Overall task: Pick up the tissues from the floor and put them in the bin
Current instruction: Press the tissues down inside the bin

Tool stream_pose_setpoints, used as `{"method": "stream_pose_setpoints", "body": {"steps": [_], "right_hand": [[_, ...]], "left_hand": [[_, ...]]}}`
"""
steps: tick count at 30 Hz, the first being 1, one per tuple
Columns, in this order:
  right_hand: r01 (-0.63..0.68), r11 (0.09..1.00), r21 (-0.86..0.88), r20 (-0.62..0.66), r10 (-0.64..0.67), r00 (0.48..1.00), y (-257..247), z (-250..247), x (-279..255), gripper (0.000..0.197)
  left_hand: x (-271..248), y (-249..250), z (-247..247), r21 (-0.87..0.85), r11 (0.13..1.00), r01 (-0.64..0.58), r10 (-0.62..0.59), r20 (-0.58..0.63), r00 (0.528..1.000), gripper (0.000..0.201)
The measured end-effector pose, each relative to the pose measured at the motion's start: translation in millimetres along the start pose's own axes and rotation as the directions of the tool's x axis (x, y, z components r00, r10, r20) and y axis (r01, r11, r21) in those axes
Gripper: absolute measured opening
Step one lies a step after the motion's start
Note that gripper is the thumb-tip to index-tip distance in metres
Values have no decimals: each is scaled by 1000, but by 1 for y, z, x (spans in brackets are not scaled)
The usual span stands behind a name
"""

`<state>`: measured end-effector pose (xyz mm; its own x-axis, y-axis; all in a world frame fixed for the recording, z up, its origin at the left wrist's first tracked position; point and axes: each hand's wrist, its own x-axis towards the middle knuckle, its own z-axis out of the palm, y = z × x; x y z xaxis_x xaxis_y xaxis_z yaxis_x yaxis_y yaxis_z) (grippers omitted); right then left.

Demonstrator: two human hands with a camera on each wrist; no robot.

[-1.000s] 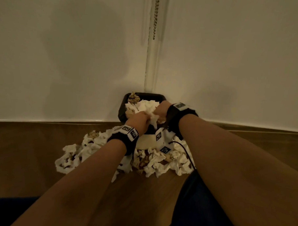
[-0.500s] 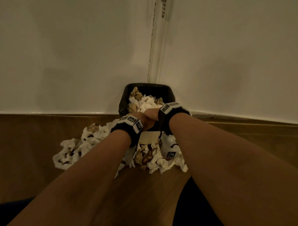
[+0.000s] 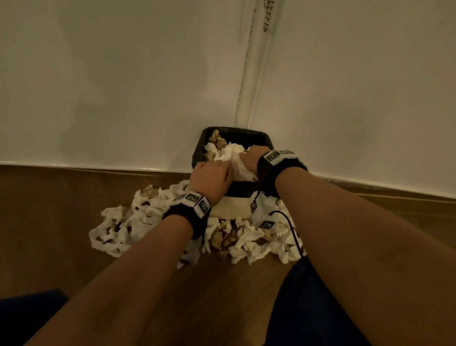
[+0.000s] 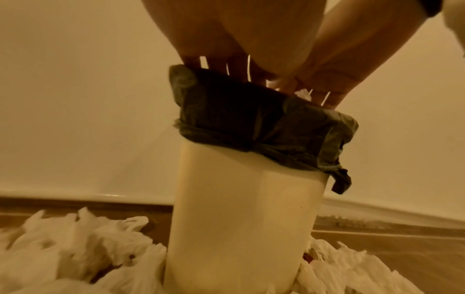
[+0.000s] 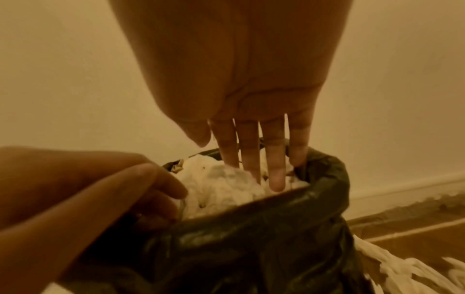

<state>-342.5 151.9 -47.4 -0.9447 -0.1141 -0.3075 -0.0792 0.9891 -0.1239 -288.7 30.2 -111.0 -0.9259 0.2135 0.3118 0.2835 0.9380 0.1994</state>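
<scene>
A cream bin (image 3: 230,209) with a black liner (image 3: 236,132) stands in the wall corner, heaped with white and brown tissues (image 3: 231,152). My right hand (image 3: 249,158) is over the bin's right side; its straight fingers (image 5: 275,175) press down into the tissue wad (image 5: 221,189). My left hand (image 3: 212,178) is at the near left rim, and its fingers (image 4: 221,65) reach down behind the liner (image 4: 251,119) onto the same wad. Crumpled tissues (image 3: 130,221) lie on the floor around the bin's base (image 4: 75,248).
White walls meet in a corner just behind the bin, with a bead chain (image 3: 267,9) hanging above. The wooden floor (image 3: 229,290) lies in front, and dark blue trouser legs (image 3: 306,320) are at the lower right and lower left.
Both hands carried a white tissue wad over the bin and lowered it in. They now press it down among the tissues inside, and the view has shifted slightly.
</scene>
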Motion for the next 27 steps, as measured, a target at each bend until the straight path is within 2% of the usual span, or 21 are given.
{"method": "stream_pose_setpoints", "body": {"steps": [3,6,8,10,12,16,20,23,25,27], "right_hand": [[-15,998,63,-91,21,996,-5,-15,-5,31],[54,992,111,-214,-29,976,-15,-22,-11,28],[107,983,146,-282,-62,957,-29,-25,-13,27],[156,974,161,-322,-98,942,-47,-25,-15,35],[211,964,162,-329,-149,933,-69,-20,-18,41],[323,941,103,-319,-276,907,-116,0,-25,41],[358,927,111,-190,-333,924,-146,27,-24,42],[346,926,149,-3,-349,937,-160,54,-17,34],[314,943,108,170,-329,929,-164,76,-8,27],[312,948,-57,301,-282,911,-168,96,1,30]], "left_hand": [[-15,-18,-9,-130,990,47,-62,-113,992,28],[-31,-39,-12,-264,962,71,-117,-165,979,26],[-45,-54,-15,-332,937,111,-173,-165,971,28],[-60,-70,-15,-341,923,178,-241,-152,959,27],[-76,-86,-14,-331,912,242,-296,-123,947,27],[-111,-116,-8,-312,867,389,-415,-20,910,24],[-140,-137,2,-163,815,556,-526,196,828,26],[-162,-145,11,23,749,663,-629,341,699,28],[-176,-145,19,65,680,730,-695,375,614,28],[-186,-145,27,50,639,767,-730,354,585,33]]}}
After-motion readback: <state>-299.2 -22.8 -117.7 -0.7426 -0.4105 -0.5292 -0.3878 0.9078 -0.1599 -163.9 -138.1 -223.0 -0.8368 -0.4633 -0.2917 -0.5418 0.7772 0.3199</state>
